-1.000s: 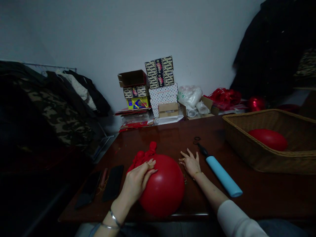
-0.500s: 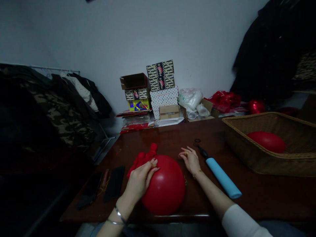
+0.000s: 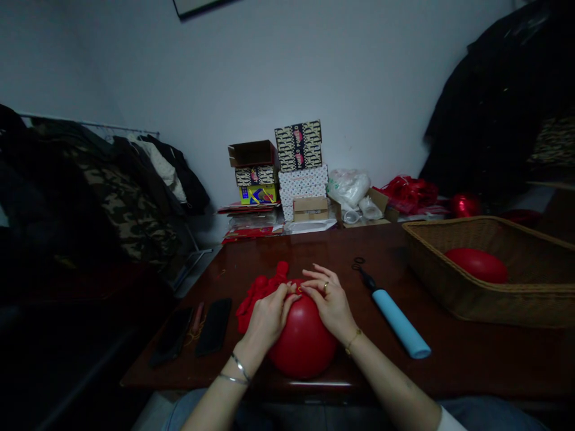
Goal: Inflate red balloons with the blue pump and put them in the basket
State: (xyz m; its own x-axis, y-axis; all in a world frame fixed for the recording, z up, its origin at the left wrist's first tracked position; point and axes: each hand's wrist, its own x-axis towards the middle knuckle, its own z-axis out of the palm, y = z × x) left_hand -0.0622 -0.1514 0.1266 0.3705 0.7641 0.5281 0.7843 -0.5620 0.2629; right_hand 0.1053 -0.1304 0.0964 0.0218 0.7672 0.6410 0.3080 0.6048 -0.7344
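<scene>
A round, inflated red balloon point(image 3: 303, 344) rests near the table's front edge. My left hand point(image 3: 268, 317) is closed at its top, pinching what looks like the neck, which the fingers mostly hide. My right hand point(image 3: 330, 305) meets it there, thumb and forefinger pinched on a small yellowish rubber band point(image 3: 300, 290), the other fingers raised. Behind my left hand lies a pile of limp red balloons point(image 3: 258, 291). To the right of my right hand is a light blue hand pump point(image 3: 401, 323) with a black nozzle.
A wicker basket point(image 3: 471, 305) holding another red balloon point(image 3: 477, 265) stands at the right. Two dark phones point(image 3: 214, 326) lie at the left, with a reddish stick point(image 3: 197, 317) and thin bands between them. Stacked boxes point(image 3: 303, 185) stand by the wall.
My right hand has moved left from the bare table, its fingers drawing together into a pinch, and has reached my left hand atop the balloon. The left hand keeps its pinch.
</scene>
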